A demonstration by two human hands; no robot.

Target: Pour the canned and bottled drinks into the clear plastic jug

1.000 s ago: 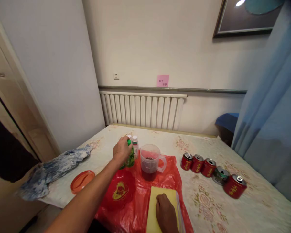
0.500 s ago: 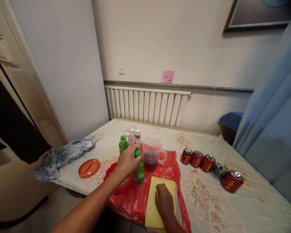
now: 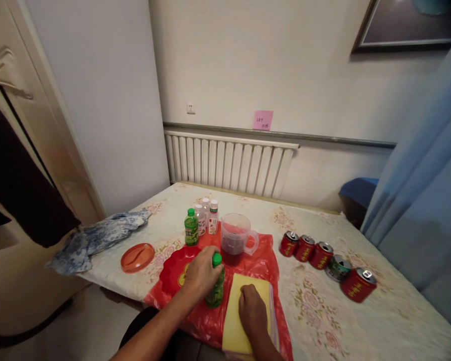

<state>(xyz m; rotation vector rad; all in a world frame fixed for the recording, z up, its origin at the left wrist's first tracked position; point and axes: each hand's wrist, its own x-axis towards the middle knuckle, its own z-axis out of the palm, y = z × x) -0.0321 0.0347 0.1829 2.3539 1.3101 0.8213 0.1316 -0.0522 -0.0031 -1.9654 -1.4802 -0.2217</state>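
The table (image 3: pixel 379 321) has a flowery cloth. On it lies a red plastic bag (image 3: pixel 263 260). The right hand (image 3: pixel 252 313) lies flat on a yellow pad (image 3: pixel 236 326). At its nine o'clock, the left hand (image 3: pixel 201 273) grips a green bottle (image 3: pixel 216 291); its label is too small to read.

Pale plain walls (image 3: pixel 248 55) met at a corner behind the worktop (image 3: pixel 361 311), which wore a floral cloth. A white radiator (image 3: pixel 229 163) ran beneath a grey rail bearing a pink note (image 3: pixel 263 120). A blue curtain (image 3: pixel 428 200) hung right, a framed picture (image 3: pixel 406 25) above, a wooden door (image 3: pixel 30 150) left.
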